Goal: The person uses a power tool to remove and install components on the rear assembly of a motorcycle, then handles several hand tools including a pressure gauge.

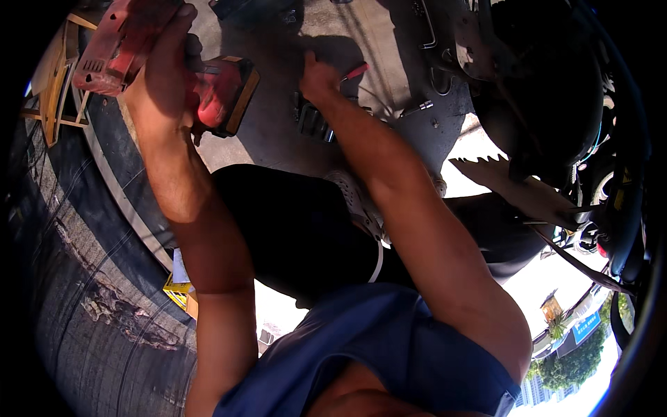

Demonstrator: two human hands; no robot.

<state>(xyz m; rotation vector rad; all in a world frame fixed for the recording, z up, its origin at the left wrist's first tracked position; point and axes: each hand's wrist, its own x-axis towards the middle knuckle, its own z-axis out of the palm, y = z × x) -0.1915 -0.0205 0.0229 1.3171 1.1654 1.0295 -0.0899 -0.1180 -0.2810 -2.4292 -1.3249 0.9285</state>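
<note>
At the upper left, my left hand is closed around a red, dusty cordless power tool. Its battery sticks out to the right of my wrist, and its working end is not visible. My right hand reaches low over the ground at the top middle, with one digit stretched away from me. Its other fingers are hidden in shadow. Right beside it is a thin tool with a red handle; whether my fingers touch it, I cannot tell. A metal socket tool lies to the right.
Dark metal parts lie below my right hand. Bent metal rods rest farther right. A black vehicle part with a jagged-edged plate stands at right. Wooden frames and a yellow crate are at left.
</note>
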